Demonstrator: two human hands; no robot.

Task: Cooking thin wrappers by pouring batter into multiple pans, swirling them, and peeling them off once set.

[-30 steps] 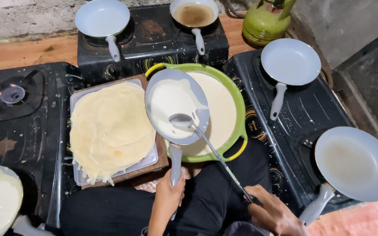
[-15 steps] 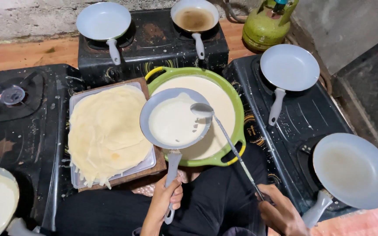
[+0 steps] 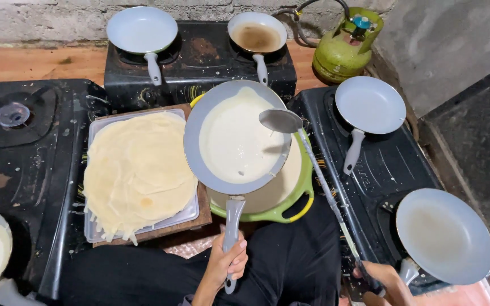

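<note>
Batter is coating the grey pan at centre frame, tilted over the green bowl, the left hand closing its grip round the handle, the right hand clasping the ladle; slow, even swirling is looking wisest.

frying pans: 6 | ladles: 1 | gas cylinders: 1 | green bowls: 1 | crepe stacks: 1

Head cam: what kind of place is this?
Likely a small floor-level crepe-making setup, not a fitted kitchen. Black gas stoves ring the person, fed by a green gas cylinder. A stack of thin crepes sits on a tray, and the left hand holds a batter-coated pan over a green batter bowl.
</note>
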